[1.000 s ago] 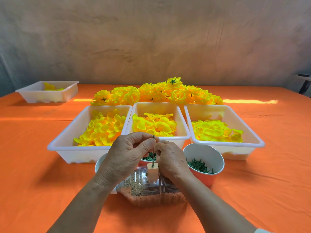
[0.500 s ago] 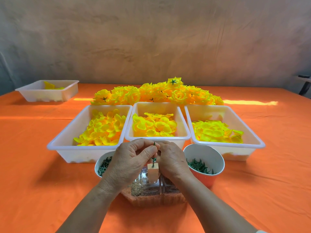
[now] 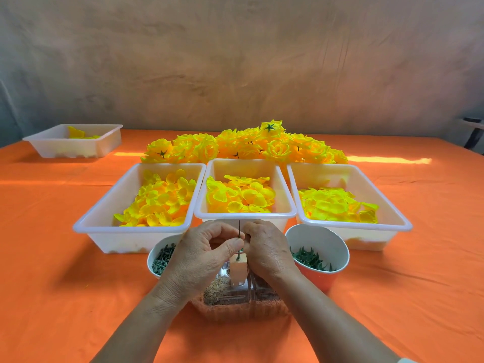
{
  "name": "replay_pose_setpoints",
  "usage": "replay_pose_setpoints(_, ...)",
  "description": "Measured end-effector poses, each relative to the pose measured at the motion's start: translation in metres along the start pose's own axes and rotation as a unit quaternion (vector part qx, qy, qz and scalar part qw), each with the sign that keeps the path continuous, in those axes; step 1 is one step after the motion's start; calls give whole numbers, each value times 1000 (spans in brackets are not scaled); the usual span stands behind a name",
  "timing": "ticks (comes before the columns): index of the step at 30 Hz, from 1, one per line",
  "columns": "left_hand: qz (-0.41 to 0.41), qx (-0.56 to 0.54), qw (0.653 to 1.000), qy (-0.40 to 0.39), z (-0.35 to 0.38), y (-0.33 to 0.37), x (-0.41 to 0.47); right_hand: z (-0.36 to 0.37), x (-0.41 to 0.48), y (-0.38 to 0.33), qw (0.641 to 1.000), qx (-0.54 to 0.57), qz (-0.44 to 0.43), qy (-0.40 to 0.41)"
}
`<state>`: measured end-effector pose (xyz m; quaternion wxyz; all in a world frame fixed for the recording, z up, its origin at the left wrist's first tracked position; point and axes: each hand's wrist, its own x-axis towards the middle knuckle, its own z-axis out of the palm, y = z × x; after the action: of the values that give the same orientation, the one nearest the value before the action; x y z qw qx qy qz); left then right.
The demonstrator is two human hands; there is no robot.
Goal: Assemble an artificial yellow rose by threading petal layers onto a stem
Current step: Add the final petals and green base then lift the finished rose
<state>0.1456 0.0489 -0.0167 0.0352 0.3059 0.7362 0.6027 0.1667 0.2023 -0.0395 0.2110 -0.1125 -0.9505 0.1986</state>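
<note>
your left hand (image 3: pixel 207 255) and right hand (image 3: pixel 265 248) were together, both pinching the thin stem (image 3: pixel 239 227), which stood upright in a small block (image 3: pixel 238 268). a cup (image 3: pixel 322 235) of green bits sat just right of them. a tray (image 3: pixel 246 214) of yellow petals (image 3: pixel 243 195) lay just beyond.

Left hand (image 3: pixel 207 255) in pinch grip on stem (image 3: pixel 239 227), right hand (image 3: pixel 267 251) curled alongside, forearms converging

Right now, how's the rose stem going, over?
Left hand, right hand pinch upright stem in block. Stem top bare; petal layers lie in trays. Nothing blocking.
</note>
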Motion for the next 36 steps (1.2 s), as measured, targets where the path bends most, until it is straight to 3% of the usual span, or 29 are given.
replay_pose_setpoints(5,15,125,992,3,-3,-5,-3,1,1,1,1000,-7,0,-3)
replay_pose_setpoints(19,34,126,991,-26,-8,1,-5,-1,1,-1,1000,-11,5,-12)
replay_pose_setpoints(23,2,63,997,-39,-15,5,-2,0,1,0,1000,-9,3,-9)
replay_pose_setpoints(26,-29,8,1000,5,-28,4,6,1,1,2,1000,-5,3,-10)
replay_pose_setpoints(32,-84,95,979,158,-81,-20,45,3,2,3,1000,-5,7,-17)
replay_pose_setpoints(36,-153,186,952,190,-112,-41,72,4,3,4,1000,-7,7,-17)
